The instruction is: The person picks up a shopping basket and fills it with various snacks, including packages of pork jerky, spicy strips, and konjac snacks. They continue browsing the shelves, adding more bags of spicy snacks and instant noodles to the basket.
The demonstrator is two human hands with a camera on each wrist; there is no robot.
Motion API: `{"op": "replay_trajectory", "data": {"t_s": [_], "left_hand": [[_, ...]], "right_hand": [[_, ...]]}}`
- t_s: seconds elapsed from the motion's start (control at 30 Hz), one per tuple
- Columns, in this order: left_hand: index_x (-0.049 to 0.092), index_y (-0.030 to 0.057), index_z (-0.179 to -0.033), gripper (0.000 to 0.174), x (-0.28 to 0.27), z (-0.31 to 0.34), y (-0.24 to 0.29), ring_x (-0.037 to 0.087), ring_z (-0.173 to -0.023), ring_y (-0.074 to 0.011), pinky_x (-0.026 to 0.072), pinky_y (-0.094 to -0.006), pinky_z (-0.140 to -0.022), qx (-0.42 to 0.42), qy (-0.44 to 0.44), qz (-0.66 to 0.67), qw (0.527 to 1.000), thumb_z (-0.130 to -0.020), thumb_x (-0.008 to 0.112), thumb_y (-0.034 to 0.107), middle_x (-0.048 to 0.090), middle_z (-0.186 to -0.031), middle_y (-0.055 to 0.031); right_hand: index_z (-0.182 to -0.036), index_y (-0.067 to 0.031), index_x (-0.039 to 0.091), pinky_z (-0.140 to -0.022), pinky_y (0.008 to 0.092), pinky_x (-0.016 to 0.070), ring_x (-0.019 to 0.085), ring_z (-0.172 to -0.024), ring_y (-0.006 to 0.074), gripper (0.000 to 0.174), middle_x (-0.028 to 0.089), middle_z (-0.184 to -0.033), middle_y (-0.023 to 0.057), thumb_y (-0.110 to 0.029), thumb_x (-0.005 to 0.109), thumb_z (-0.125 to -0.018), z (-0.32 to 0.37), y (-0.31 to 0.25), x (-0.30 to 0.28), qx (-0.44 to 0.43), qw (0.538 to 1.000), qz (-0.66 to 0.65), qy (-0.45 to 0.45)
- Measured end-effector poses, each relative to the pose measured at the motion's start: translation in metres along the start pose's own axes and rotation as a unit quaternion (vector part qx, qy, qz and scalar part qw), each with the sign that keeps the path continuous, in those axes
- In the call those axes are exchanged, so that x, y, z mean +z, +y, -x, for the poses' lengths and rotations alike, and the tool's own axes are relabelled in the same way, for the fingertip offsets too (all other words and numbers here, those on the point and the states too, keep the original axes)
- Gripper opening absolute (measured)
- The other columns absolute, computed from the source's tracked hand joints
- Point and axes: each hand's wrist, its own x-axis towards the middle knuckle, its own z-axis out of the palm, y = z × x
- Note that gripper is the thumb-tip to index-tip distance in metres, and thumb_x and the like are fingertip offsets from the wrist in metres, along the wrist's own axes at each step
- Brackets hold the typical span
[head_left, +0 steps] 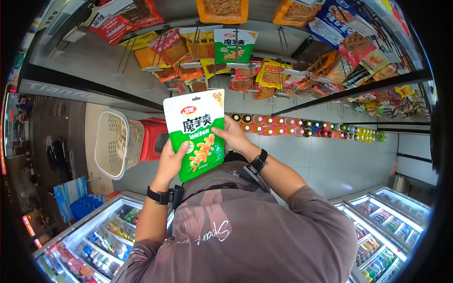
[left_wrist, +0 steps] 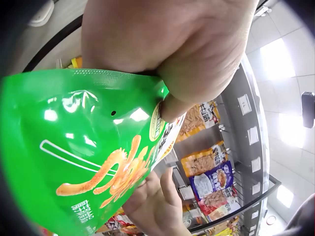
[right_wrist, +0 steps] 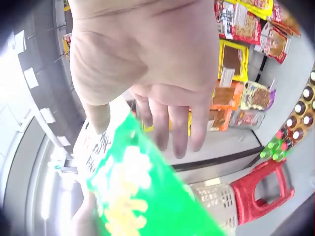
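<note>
A green and white snack bag [head_left: 188,160] with orange pieces pictured on its front is held upright before the person's chest. The left hand [head_left: 171,162] grips its left edge low down, thumb over the front. Higher on the opposite edge, the right hand [head_left: 236,137] pinches the bag, its thumb lying across the printed face. In the right wrist view the fingers [right_wrist: 167,125] of that hand reach out behind the bag [right_wrist: 157,187]. The left wrist view shows the green lower part of the bag [left_wrist: 74,118] close up, the left fingers mostly hidden.
Hooks ahead carry many snack packs, including a matching green and white bag [head_left: 234,47]. A cream basket [head_left: 106,141] with a red part stands at left. Bottle rows [head_left: 283,125] line the floor ahead. Lit display coolers [head_left: 377,221] flank the person at both sides.
</note>
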Motion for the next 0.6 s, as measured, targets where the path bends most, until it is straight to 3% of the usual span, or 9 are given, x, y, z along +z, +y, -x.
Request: {"op": "replay_trajectory", "data": {"t_s": [0.1, 0.2, 0.27, 0.33, 0.4, 0.53, 0.6], "left_hand": [[0.043, -0.0015, -0.128, 0.041, 0.001, -0.011, -0.01, 0.054, -0.106, -0.0166, 0.0444, -0.0325, -0.091, 0.008, -0.027, 0.001, 1.0, -0.091, 0.057, 0.01, 0.056, -0.121, -0.0133], [0.034, -0.0007, -0.136, 0.053, -0.009, -0.013, -0.029, 0.055, -0.112, -0.0267, 0.0448, -0.0367, -0.092, 0.023, 0.021, -0.091, 0.995, -0.09, 0.058, 0.011, 0.044, -0.137, -0.0207], [0.033, 0.0, -0.136, 0.053, -0.018, -0.009, -0.023, 0.055, -0.114, -0.0272, 0.0458, -0.036, -0.092, -0.026, 0.008, -0.068, 0.997, -0.091, 0.057, 0.011, 0.044, -0.137, -0.02], [0.033, 0.0007, -0.137, 0.053, -0.024, -0.001, -0.019, 0.054, -0.116, -0.0277, 0.0468, -0.0353, -0.091, -0.076, -0.002, -0.044, 0.996, -0.091, 0.056, 0.012, 0.044, -0.137, -0.0194], [0.036, 0.0006, -0.136, 0.05, -0.028, 0.008, -0.018, 0.059, -0.108, -0.0259, 0.0491, -0.0337, -0.086, -0.127, -0.002, -0.015, 0.992, -0.092, 0.055, 0.014, 0.049, -0.132, -0.0187], [0.04, 0.0003, -0.132, 0.045, -0.037, 0.021, -0.022, 0.061, -0.103, -0.0231, 0.049, -0.0336, -0.082, -0.142, 0.012, -0.011, 0.99, -0.092, 0.056, 0.014, 0.056, -0.124, -0.0167], [0.041, 0.0003, -0.131, 0.043, -0.039, 0.024, -0.023, 0.061, -0.101, -0.0227, 0.0486, -0.0331, -0.082, -0.153, 0.019, -0.011, 0.988, -0.093, 0.056, 0.014, 0.058, -0.121, -0.0159]], "right_hand": [[-0.125, 0.001, 0.048, -0.092, 0.0295, 0.046, 0.057, -0.105, 0.0127, 0.04, 0.061, -0.115, 0.0066, -0.001, 0.062, -0.087, -0.004, -0.002, -0.017, -0.079, 0.993, 0.078, 0.043], [-0.12, 0.0014, 0.053, -0.089, 0.0287, 0.0458, 0.057, -0.102, 0.0126, 0.034, 0.063, -0.111, 0.0067, -0.001, 0.062, -0.087, -0.01, 0.006, -0.061, -0.083, 0.979, 0.159, 0.097], [-0.119, 0.0012, 0.054, -0.088, 0.0289, 0.0459, 0.058, -0.1, 0.0133, 0.033, 0.064, -0.11, 0.007, -0.002, 0.062, -0.087, -0.017, 0.005, -0.091, -0.098, 0.963, 0.218, 0.125], [-0.115, 0.0011, 0.057, -0.085, 0.0301, 0.0462, 0.06, -0.096, 0.0152, 0.03, 0.066, -0.106, 0.0082, -0.002, 0.062, -0.086, -0.028, 0.0, -0.115, -0.117, 0.929, 0.269, 0.228], [-0.114, 0.0014, 0.057, -0.084, 0.0305, 0.0464, 0.06, -0.094, 0.0156, 0.029, 0.066, -0.105, 0.0087, -0.002, 0.062, -0.086, -0.045, -0.004, -0.139, -0.132, 0.914, 0.296, 0.245], [-0.113, 0.0023, 0.058, -0.084, 0.0301, 0.0463, 0.061, -0.093, 0.0152, 0.028, 0.066, -0.102, 0.0096, -0.002, 0.062, -0.085, -0.065, -0.011, -0.152, -0.13, 0.88, 0.351, 0.292], [-0.113, 0.0023, 0.057, -0.084, 0.0298, 0.0461, 0.06, -0.094, 0.015, 0.028, 0.066, -0.102, 0.0094, -0.002, 0.062, -0.086, -0.068, -0.009, -0.152, -0.152, 0.894, 0.318, 0.276]]}}
